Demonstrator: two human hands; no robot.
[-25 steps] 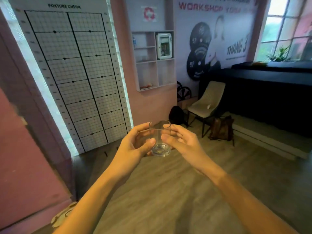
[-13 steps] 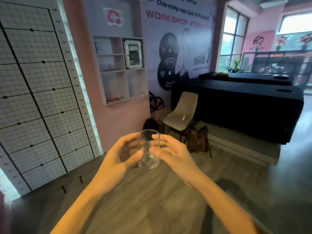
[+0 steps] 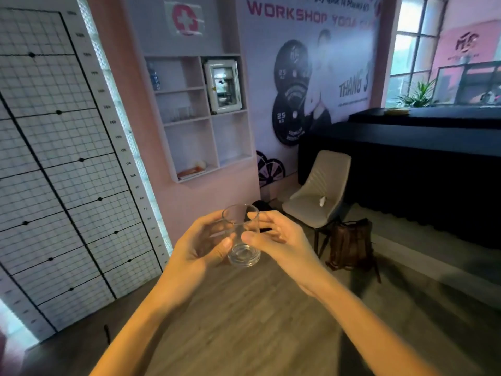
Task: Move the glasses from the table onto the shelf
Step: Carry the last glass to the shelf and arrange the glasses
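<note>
A clear empty glass [image 3: 242, 237] is held upright in front of me, above the floor. My left hand [image 3: 200, 246] wraps its left side, thumb on the lower wall. My right hand [image 3: 279, 241] grips its right side with thumb and fingers. The white wall shelf [image 3: 214, 137] with several open compartments hangs ahead on the pink wall, well beyond the glass. Several clear glasses [image 3: 183, 113] stand faintly in its middle left compartment. The table does not show.
A beige chair [image 3: 318, 191] stands right of the shelf, with a brown bag [image 3: 351, 244] on the floor beside it. A black-draped counter [image 3: 423, 158] fills the right side. A gridded posture chart [image 3: 59, 158] covers the left wall. Grey wood floor [image 3: 244, 321] lies below.
The view has swung left to right and drawn closer: the shelf now looks larger and more central. Both hands keep the same hold on the glass.
</note>
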